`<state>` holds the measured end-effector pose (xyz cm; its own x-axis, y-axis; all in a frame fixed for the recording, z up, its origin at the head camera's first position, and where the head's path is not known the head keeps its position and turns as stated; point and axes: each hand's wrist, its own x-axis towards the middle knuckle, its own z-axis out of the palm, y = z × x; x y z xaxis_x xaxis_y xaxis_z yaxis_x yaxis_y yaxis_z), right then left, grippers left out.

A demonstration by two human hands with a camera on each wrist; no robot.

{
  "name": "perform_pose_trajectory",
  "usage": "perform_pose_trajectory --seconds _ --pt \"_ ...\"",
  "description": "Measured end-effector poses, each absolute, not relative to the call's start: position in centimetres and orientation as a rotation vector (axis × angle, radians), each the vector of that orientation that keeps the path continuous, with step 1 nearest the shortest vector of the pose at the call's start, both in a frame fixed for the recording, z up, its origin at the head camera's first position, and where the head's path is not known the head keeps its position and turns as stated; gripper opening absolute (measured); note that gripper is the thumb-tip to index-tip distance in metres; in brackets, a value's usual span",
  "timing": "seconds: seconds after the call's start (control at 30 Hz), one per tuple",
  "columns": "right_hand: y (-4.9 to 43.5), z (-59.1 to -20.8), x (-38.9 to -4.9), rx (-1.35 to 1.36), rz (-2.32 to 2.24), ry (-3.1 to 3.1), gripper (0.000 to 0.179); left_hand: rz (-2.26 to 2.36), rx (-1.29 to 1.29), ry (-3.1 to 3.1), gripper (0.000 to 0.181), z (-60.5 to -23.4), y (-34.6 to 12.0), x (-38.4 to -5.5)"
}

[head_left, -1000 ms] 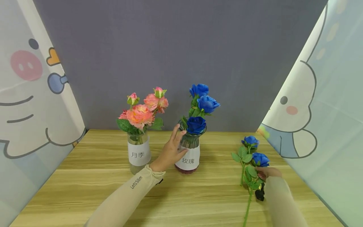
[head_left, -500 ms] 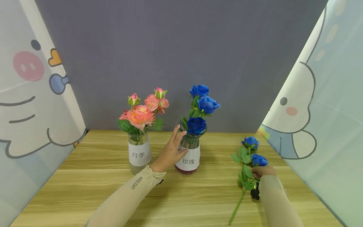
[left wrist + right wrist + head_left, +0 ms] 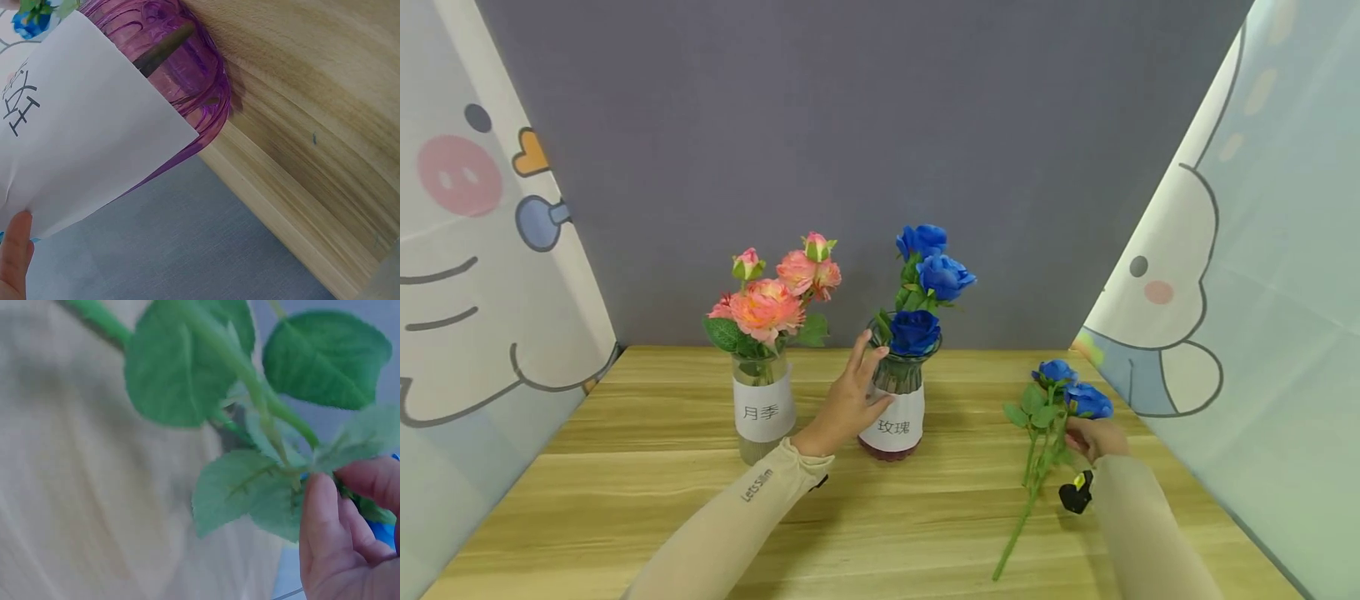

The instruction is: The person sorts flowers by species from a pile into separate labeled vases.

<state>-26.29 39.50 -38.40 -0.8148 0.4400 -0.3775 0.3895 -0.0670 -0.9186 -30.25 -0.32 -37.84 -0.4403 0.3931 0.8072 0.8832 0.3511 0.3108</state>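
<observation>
A glass vase (image 3: 901, 379) with a white paper label (image 3: 891, 427) holds several blue roses (image 3: 945, 277). My left hand (image 3: 846, 402) rests against its left side, fingers spread up toward the rim and thumb over the label; in the left wrist view one digit (image 3: 17, 247) touches the paper. At the right of the table, my right hand (image 3: 1099, 437) pinches the green stem of a blue rose (image 3: 1088, 401) just below the bloom. In the right wrist view, leaves (image 3: 240, 487) surround the fingertips. A second blue rose (image 3: 1055, 372) lies just behind it, its leaves overlapping the held stem.
A clear vase (image 3: 762, 371) with a labelled paper band and pink flowers (image 3: 769, 310) stands left of my left hand. The wooden table (image 3: 880, 533) meets a grey wall (image 3: 760, 125) at the back, with cartoon-printed sheets (image 3: 1247, 250) at both sides.
My right hand has closed on the rose stem and moved slightly back; the stem's lower end has swung to the left. The left hand stays at the vase.
</observation>
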Motion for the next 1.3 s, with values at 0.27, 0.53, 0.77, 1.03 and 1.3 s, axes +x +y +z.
perform_pose_trajectory --seconds 0.27,0.53,0.77,1.03,1.3 --pt "38.7 -36.5 -26.1 -0.962 1.88 -2.025 0.016 -1.004 -1.115 -1.976 0.116 -37.7 -0.4 -30.1" --pt "38.2 -34.6 -26.0 -0.958 1.817 -2.031 0.01 -1.012 -1.128 -1.958 0.118 -37.9 -0.5 -30.1" --pt "37.7 -31.8 -25.7 -0.962 1.987 -1.812 0.008 -1.001 -1.125 -1.943 0.12 -37.8 -0.4 -30.3" --pt "37.6 -29.0 -24.8 -0.945 2.233 -1.58 0.021 -0.978 -1.137 -1.925 0.122 -37.6 -0.3 -30.4" --pt "37.0 -26.6 -24.7 -0.917 2.235 -1.418 0.02 -0.973 -1.123 -1.94 0.121 -37.8 -0.4 -30.4"
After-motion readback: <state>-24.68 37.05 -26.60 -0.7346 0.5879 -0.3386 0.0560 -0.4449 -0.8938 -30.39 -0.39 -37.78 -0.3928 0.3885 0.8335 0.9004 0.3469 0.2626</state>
